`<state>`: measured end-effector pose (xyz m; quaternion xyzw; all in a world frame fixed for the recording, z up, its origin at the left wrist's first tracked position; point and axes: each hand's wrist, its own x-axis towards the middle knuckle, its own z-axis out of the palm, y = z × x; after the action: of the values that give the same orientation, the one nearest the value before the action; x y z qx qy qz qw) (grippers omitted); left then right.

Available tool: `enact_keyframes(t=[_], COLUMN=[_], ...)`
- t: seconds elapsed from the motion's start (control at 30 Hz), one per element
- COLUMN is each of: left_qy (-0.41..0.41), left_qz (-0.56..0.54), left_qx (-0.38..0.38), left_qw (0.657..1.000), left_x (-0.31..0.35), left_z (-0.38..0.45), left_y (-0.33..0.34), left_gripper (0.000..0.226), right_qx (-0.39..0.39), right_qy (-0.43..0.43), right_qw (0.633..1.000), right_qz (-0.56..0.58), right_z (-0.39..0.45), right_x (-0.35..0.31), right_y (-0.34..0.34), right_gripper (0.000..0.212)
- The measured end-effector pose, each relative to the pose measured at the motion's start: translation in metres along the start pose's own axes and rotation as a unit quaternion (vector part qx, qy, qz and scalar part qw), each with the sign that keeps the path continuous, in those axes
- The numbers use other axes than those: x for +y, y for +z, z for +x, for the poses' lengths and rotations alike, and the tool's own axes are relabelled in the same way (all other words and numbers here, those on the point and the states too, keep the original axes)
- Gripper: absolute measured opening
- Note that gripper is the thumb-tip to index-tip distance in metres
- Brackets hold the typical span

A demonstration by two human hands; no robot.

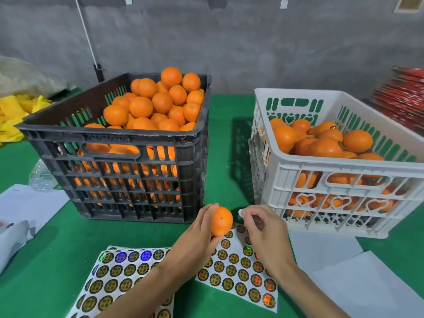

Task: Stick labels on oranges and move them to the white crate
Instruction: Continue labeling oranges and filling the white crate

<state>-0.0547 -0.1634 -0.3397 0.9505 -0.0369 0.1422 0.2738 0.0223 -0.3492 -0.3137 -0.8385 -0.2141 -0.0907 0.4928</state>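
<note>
Landmark: white slotted plastic crate (305, 161).

Item 1. Two white backing sheets of round gold-and-black foil labels (238, 271), flat on the green table covering (57, 249), nearest the viewer, in front of and to the left of the crate.

Item 2. Left hand (195, 235), above the sheets: fingers curled round one small round orange (221, 221), held up clear of the table, just left of the crate's near corner.

Item 3. Right hand (261, 228), close beside the fruit: fingertips pinched together, seemingly on a peeled label; the label itself is too small to confirm.

Item 4. The crate, partly filled with oranges, one showing a label.

Item 5. Black slotted plastic crate (128, 145), left of the landmark and slightly farther back, heaped high with unlabelled oranges.

Progress, judged: well under half done; most fruit remains.
</note>
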Motion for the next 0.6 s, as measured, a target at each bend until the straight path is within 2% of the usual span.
enact_keyframes(t=[0.13,0.23,0.33,0.4,0.47,0.53,0.6], left_qy=[0.006,-0.002,0.039,0.103,0.142,0.128,0.094], left_qz=[-0.055,-0.111,-0.076,-0.006,0.026,0.03,0.09], left_qx=[0.053,0.1,0.201,0.269,0.253,0.182,0.17], left_qw=[0.997,0.989,0.976,0.958,0.957,0.974,0.977], left_x=[0.028,0.055,0.086,0.105,0.122,0.126,0.11], left_z=[0.011,0.027,0.054,0.078,0.105,0.128,0.152], left_y=[-0.022,-0.055,-0.102,-0.129,-0.149,-0.166,-0.185], left_gripper=[0.072,0.079,0.084,0.082,0.08,0.077,0.066], right_qx=[0.044,0.053,0.056,0.087,0.119,0.129,0.139], right_qy=[-0.116,-0.158,-0.159,-0.157,-0.169,-0.171,-0.157], right_qw=[0.989,0.979,0.977,0.98,0.975,0.968,0.959], right_qz=[-0.077,-0.119,-0.128,-0.084,-0.084,-0.133,-0.191], right_z=[-0.001,0.005,0.022,0.043,0.073,0.099,0.119], right_x=[-0.044,-0.08,-0.119,-0.139,-0.15,-0.152,-0.143], right_y=[-0.007,-0.021,-0.04,-0.056,-0.075,-0.09,-0.1], right_gripper=[0.018,0.041,0.072,0.077,0.072,0.063,0.051])
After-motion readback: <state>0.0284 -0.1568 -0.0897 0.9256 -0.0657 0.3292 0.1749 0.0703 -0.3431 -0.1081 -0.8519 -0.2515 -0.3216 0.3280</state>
